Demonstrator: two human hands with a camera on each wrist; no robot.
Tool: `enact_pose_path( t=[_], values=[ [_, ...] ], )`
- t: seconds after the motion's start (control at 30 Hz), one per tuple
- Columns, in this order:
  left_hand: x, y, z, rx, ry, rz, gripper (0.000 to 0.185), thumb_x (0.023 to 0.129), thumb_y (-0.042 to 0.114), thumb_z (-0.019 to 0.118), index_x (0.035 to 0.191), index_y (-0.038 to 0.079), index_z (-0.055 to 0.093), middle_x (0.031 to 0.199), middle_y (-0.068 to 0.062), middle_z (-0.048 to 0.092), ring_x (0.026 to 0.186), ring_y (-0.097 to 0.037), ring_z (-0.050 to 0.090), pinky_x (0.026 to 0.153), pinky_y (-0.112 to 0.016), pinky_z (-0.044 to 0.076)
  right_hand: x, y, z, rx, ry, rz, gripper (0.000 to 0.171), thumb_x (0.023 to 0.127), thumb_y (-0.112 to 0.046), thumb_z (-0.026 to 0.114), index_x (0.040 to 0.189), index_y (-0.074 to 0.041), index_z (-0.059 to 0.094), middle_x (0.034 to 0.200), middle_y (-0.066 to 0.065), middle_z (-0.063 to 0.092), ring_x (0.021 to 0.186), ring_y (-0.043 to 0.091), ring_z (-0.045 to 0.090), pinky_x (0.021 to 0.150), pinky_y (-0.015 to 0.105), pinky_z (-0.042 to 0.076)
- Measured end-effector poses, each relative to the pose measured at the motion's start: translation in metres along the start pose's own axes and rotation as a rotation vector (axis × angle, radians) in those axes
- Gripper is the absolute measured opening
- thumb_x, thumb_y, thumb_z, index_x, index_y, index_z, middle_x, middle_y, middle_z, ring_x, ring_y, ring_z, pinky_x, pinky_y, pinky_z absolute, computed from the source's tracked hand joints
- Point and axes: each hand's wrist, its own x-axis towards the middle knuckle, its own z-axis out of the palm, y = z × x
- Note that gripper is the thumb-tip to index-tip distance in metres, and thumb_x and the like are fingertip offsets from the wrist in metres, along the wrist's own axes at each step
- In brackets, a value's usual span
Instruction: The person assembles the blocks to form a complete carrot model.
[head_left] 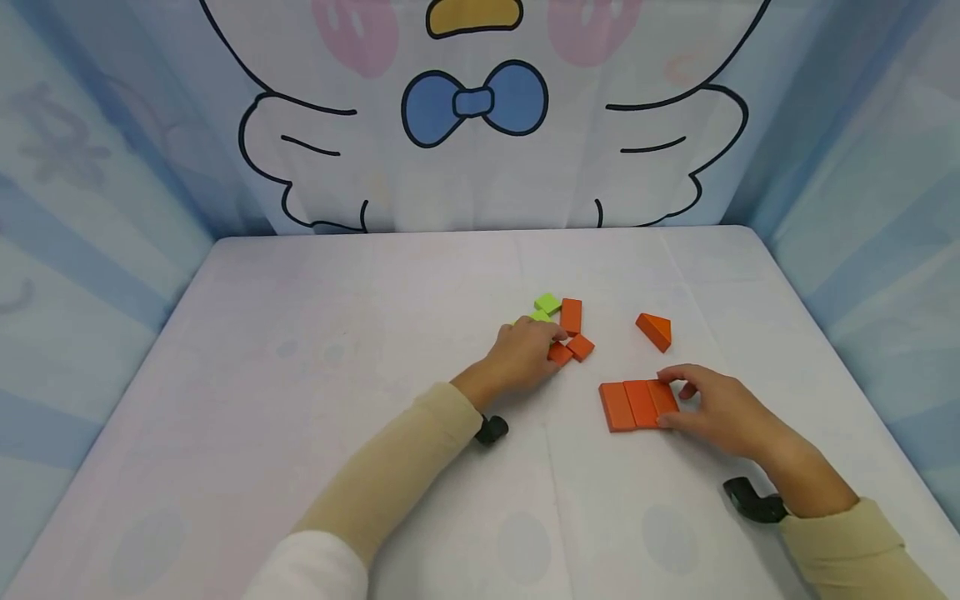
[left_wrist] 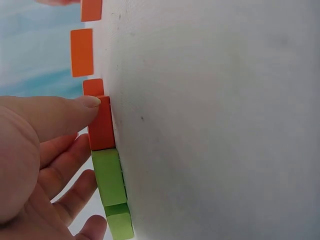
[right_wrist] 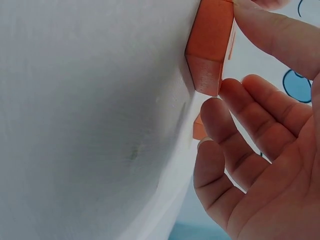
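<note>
Fingers of the left hand (head_left: 521, 354) are bending over a cluster of blocks, its thumb touching an orange block (left_wrist: 102, 125) while other fingers are curving along the far side; whether they are gripping it, I cannot tell. Green blocks (head_left: 548, 303) are sitting at the cluster's far left, partly hidden by this hand; in the left wrist view one is lying just beside the touched block. A long block (head_left: 571, 317), orange too, is lying just right of the green ones, with a small block (head_left: 581, 347) sitting at its near end. Farther right and nearer, a row (head_left: 618, 407) of three orange blocks is lying flat on the table (head_left: 187, 375), side by side and touching. An orange triangle (head_left: 654, 332) is lying apart on the row's far side. At the right, the right hand (head_left: 723, 412) is pinching the row's end block (head_left: 663, 402): thumb pressing its near end, index finger its far end, the block lying between the two tips. The remaining fingers are hanging loosely bent.
</note>
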Motion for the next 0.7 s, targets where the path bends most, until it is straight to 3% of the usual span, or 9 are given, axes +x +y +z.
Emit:
enact_pose_path(
  t=[0.4,0.7],
  values=[
    [-0.0016,0.0036,0.0014,0.051,-0.019,-0.002,0.040,0.094,0.025,0.072,0.133,0.020,0.064,0.126,0.007,0.064,0.124,-0.019,0.046,0.097,-0.044,0.033,0.0009,-0.0016,-0.0019,-0.019,-0.008,0.000,0.059,0.084,-0.026,0.082,0.132,-0.001,0.058,0.111,0.013,0.061,0.096,0.029,0.054,0.074,0.040,0.049],
    [-0.0047,0.0041,0.0005,0.062,-0.018,0.006,0.039,0.095,0.025,0.071,0.133,0.020,0.064,0.128,0.007,0.063,0.124,-0.018,0.046,0.098,-0.045,0.032,0.0035,-0.0061,-0.0033,0.000,0.006,-0.066,0.055,0.087,-0.023,0.079,0.132,0.001,0.059,0.126,0.023,0.059,0.116,0.042,0.050,0.096,0.061,0.041]
  ],
)
